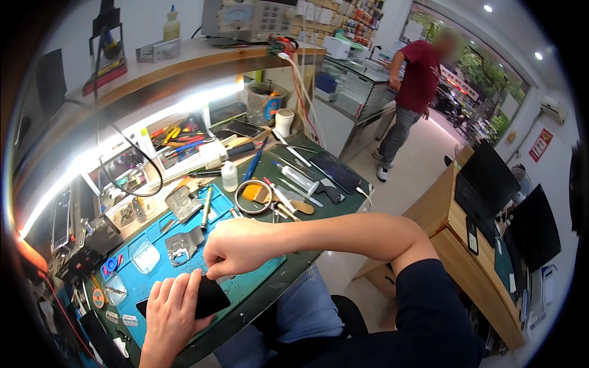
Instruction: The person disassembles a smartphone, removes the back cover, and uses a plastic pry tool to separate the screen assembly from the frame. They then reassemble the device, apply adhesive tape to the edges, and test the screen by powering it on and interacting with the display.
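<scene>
Blue mat [248, 282] lay over the near part of a green bench [343, 205], dark specks scattered on it. Through the head camera I saw the room open out to the right: pale floor [423, 178], a glass counter [340, 89], a wooden desk [475, 264] and, at the back, a big window [491, 86].

I counted one black phone, two black monitors [534, 227] on the desk, two small clear boxes [146, 257] on the mat, two grey metal plates [181, 245], one syringe [299, 178], one round ring [237, 195], one brush [254, 193], one white bottle [229, 178] and one white cup [283, 122]. One other person [419, 76], in a dark red shirt, stood near the counter.

The phone [211, 299] was tilted just above the mat, near its front edge. My left hand [175, 306] gripped it, fingers across its face and thumb at the lower side. My right hand [236, 248] was curled in at the upper edge, thumb close to the phone; I could not tell what it pinched, if anything.

Pliers [175, 135] lay under a lit strip [211, 96] below the shelf [202, 67]. A black cable [161, 176] looped down across my view of the parts there, and the right forearm [331, 236] hid some of the bench's near side.
</scene>
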